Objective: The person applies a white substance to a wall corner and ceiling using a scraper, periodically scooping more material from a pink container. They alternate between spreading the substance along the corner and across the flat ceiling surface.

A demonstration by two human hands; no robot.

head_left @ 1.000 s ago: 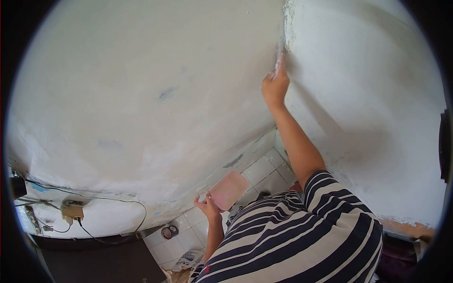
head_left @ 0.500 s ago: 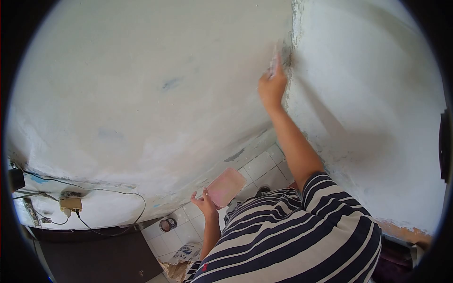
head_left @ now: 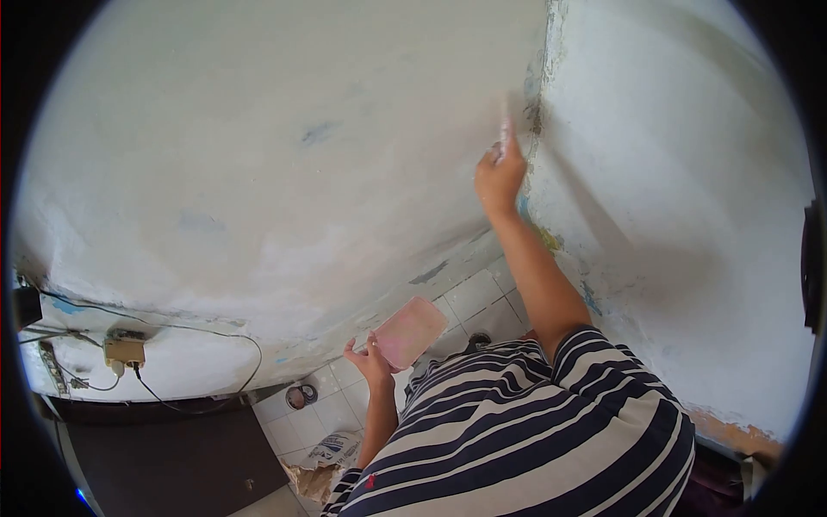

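The right hand point(head_left: 498, 177) is raised high, near the corner where the two white walls meet. It is closed around a narrow scraper point(head_left: 504, 129), whose blade points up and lies against the left wall point(head_left: 284, 146), just beside the corner. The blade is blurred, so I cannot tell if it carries any plaster. Along the corner the paint is chipped, with small blue and yellow spots below the hand. The right wall point(head_left: 689, 189) is pale and has a brownish strip at its bottom edge.

The left hand point(head_left: 369, 360) is low, in front of the body, and it grips a flat pink board point(head_left: 410, 332) by its near edge. The board is tilted and held over the tiled floor point(head_left: 469, 302), apart from the wall.

The person wears a striped shirt point(head_left: 534, 431), dark and white. On the floor near the left wall stands a small round tin point(head_left: 300, 396), and below it lies a crumpled bag point(head_left: 334, 448). At the left, a small box point(head_left: 123, 350) with black cables point(head_left: 233, 366) hangs on the wall above a dark panel point(head_left: 172, 457).
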